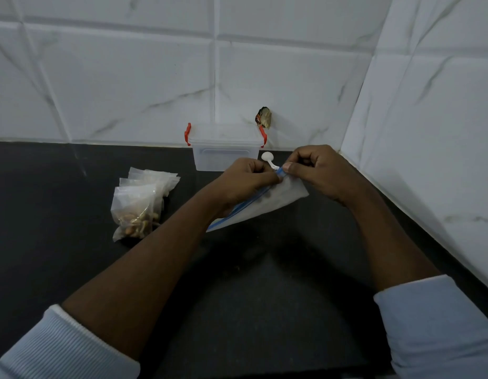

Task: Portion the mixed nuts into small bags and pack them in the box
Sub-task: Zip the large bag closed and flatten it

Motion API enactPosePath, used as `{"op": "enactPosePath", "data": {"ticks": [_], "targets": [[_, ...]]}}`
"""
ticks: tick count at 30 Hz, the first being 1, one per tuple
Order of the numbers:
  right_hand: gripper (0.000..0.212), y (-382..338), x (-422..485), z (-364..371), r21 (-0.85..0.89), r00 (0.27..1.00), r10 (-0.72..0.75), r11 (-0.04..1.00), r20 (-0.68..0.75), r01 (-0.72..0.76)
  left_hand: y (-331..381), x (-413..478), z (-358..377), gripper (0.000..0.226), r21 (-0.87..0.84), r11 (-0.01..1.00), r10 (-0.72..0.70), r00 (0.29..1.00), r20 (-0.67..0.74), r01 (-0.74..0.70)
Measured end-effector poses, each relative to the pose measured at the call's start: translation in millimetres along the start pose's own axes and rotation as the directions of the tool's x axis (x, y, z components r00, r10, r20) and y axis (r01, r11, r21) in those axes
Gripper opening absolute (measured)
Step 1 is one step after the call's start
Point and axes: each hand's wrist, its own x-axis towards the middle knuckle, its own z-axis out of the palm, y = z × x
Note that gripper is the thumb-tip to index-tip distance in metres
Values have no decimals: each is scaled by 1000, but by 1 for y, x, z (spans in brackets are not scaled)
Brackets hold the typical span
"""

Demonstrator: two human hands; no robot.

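Where the zip bag is: the zip bag (275, 199) is held low over the tabletop (73, 255), right of centre and just in front of the box (225, 151). It slants down toward the person, and its contents are too dim to make out.
Left hand: the left hand (245, 179) has its fingers (262, 173) curled, pinching the blue strip (245, 205) at the bag's upper corner.
Right hand: the right hand (316, 170) has its fingers (289, 168) curled, thumb and forefinger pinching the same corner, touching the left's.
Small bags: the small bags (139, 203) lie piled well to the left, with nuts showing in the nearest.
Box: it stands against the back wall, with the lid seemingly on.
Spoon: a white spoon (268, 157) lies between the box and the hands, partly hidden.
Risk: the bag hangs mouth-up from one corner, so a hard tug on the strip could probably tip it and scatter nuts. A knuckle could also knock the spoon.
Room: the side wall (428, 132) crowds the right elbow. The tabletop looks open toward the near edge and the left.
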Motion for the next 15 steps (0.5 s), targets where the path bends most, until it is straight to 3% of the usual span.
{"op": "enactPosePath", "data": {"ticks": [4, 9, 15], "targets": [[15, -3, -1, 0, -1, 1000, 24, 1000, 8, -24, -1, -1, -2, 18, 4, 1000, -12, 1000, -2, 12], [14, -3, -2, -1, 57, 995, 57, 996, 80, -62, -1, -2, -1, 26, 61, 998, 34, 999, -14, -33], [13, -1, -1, -2, -42, 996, 79, 996, 40, -77, 0, -2, -6, 17, 53, 998, -40, 999, 31, 38]]}}
